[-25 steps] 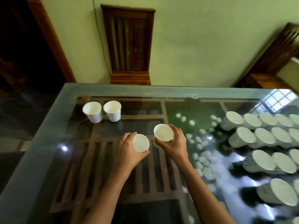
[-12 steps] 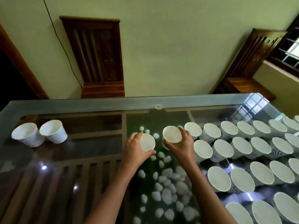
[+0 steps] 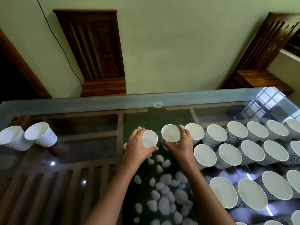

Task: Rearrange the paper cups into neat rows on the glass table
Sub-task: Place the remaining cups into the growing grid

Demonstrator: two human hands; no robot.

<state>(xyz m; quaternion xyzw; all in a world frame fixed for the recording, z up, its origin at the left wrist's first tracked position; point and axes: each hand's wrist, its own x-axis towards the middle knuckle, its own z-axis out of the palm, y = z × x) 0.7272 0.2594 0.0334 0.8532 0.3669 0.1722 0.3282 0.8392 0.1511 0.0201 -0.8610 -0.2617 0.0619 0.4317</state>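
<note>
My left hand [image 3: 137, 146] grips a white paper cup [image 3: 149, 139] near the middle of the glass table [image 3: 81, 106]. My right hand [image 3: 180, 146] grips a second cup [image 3: 170, 133] right beside it, at the left end of the far row. Several white cups with blue patterns stand in rows on the right, such as the nearest row cup [image 3: 194, 131]. Two more cups [image 3: 40, 133] stand apart at the far left.
White pebbles [image 3: 164, 198] on green lie under the glass, along with wooden slats [image 3: 48, 184]. Two wooden chairs stand behind the table against the wall, one at the middle [image 3: 97, 51] and one at the right [image 3: 266, 62]. A dark doorway is on the left.
Both hands have carried their cups to the right, from beside the two left cups to the left end of the rows. The view has swung right with them.
</note>
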